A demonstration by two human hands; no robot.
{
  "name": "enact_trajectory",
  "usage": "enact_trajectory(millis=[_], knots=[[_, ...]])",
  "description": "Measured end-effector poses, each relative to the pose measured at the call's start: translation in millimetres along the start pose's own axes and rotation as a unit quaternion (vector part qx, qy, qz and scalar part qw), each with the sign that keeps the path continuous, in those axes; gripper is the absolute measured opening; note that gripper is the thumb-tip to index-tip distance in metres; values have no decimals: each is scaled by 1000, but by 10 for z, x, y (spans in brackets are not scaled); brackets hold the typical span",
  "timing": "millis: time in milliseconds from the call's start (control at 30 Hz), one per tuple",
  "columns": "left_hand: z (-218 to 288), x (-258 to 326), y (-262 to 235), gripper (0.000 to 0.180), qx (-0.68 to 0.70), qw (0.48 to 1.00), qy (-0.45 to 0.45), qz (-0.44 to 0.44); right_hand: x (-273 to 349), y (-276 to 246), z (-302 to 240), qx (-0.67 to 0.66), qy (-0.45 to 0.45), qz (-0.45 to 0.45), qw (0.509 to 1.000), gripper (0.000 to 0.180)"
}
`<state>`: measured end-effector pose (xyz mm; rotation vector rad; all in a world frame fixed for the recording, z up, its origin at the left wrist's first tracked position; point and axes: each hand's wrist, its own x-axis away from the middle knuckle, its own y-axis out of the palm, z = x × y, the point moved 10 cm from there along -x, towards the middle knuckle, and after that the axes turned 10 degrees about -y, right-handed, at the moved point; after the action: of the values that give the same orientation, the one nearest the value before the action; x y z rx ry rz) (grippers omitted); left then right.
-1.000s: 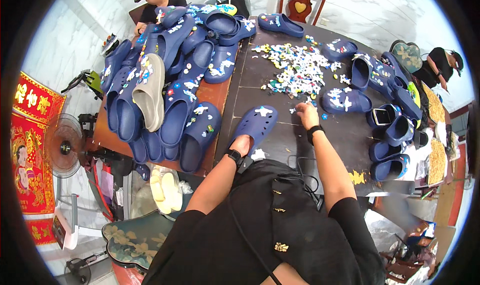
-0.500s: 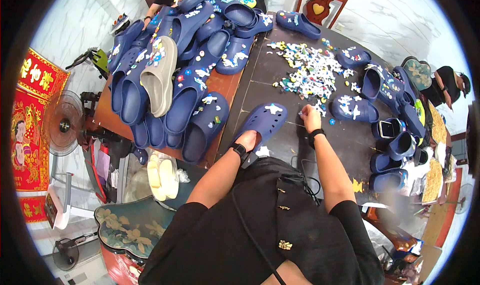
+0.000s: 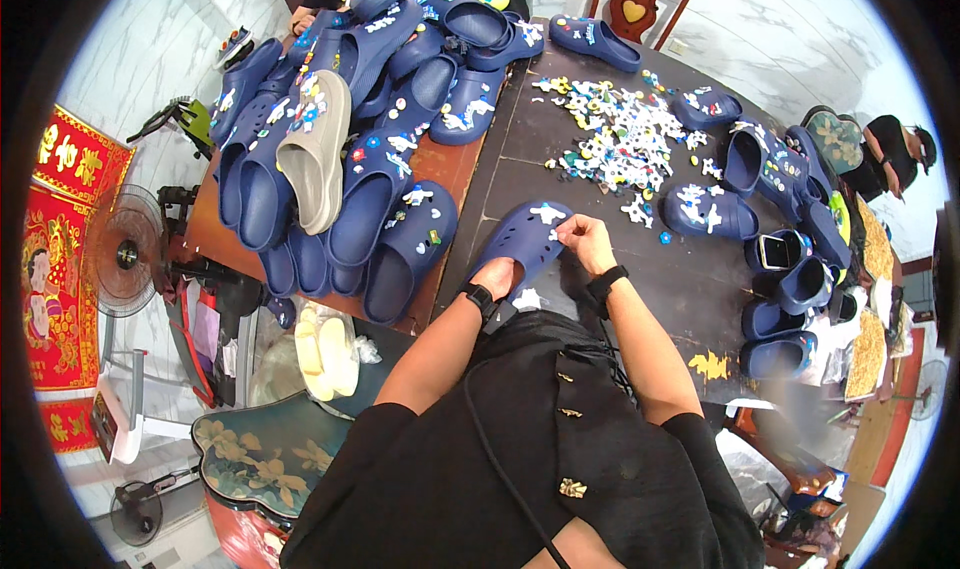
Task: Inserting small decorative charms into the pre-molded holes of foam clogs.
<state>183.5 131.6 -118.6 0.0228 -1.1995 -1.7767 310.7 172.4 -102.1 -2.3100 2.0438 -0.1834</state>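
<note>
Clog, a dark blue foam one with a white charm near its toe, lies on the dark table right in front of the person. In the head view, the left hand is tucked into the clog's heel opening, gripping it steady; a black watch sits on that wrist. The right hand pinches at the clog's right edge, fingertips closed on something too small to make out.

Compared with a second ago, the right hand has come back from the scattered pile of small charms to the clog, which suggests a fresh charm is being pressed on.

A heap of decorated blue clogs, with one grey clog, lies to the left; more blue ones lie along the right.
</note>
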Motion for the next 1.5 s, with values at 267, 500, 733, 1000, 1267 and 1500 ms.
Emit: enact_trajectory(millis=[267, 500, 733, 1000, 1267, 1500], knots=[[-45, -55, -43, 44, 13, 998, -1, -54, -4, -37, -151, 158, -4, 81, 984, 5], [-114, -95, -104, 49, -11, 998, -2, -65, 22, -37, -155, 213, 0, 113, 971, 11], [-125, -131, -54, 49, 18, 997, -10, -74, 122, 27, -488, 340, -98, 136, 925, 4], [-139, -126, -109, 47, 31, 996, -2, -88, 274, 281, -768, 423, -251, 25, 871, 6], [-98, -126, -51, 45, 88, 990, -12, -106, 447, 176, -619, 417, -202, -78, 883, 41], [-242, -95, -503, 39, -12, 999, 5, -40, 450, -791, -219, 291, -86, 80, 949, 32]])
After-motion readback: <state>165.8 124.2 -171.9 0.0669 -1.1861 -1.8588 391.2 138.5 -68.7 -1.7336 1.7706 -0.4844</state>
